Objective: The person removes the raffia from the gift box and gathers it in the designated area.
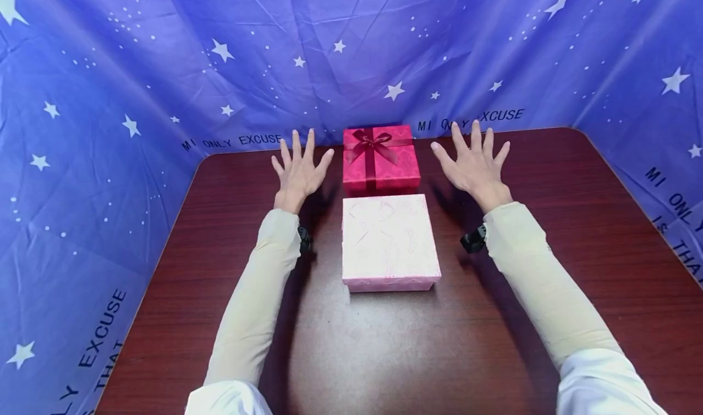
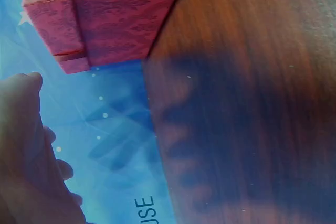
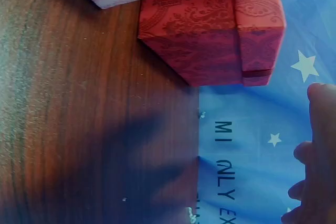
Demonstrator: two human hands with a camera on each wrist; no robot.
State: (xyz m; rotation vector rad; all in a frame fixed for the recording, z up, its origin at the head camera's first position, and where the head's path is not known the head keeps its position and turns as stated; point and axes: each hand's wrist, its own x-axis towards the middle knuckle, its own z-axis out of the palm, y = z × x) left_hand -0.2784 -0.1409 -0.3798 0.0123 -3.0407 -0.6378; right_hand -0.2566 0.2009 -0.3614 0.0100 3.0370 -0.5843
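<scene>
Both hands are spread with straight fingers and hold nothing. My left hand [image 1: 299, 174] is raised over the table on the left of a red gift box [image 1: 381, 158], which has a dark red ribbon and bow on its lid. On the box's other side, my right hand [image 1: 475, 165] is held up in the same way, palm down. A pale pink gift box [image 1: 390, 238] with its lid on sits in front of the red one, between the forearms. In the left wrist view the thumb [image 2: 21, 90] is apart from the red box [image 2: 121, 22].
The dark brown wooden table [image 1: 401, 354] carries both boxes. A blue curtain [image 1: 307, 55] with white stars and printed words hangs behind its back edge and along the sides. A black wrist device [image 1: 473, 239] sits under the right sleeve; another [image 1: 304, 239] is at the left wrist.
</scene>
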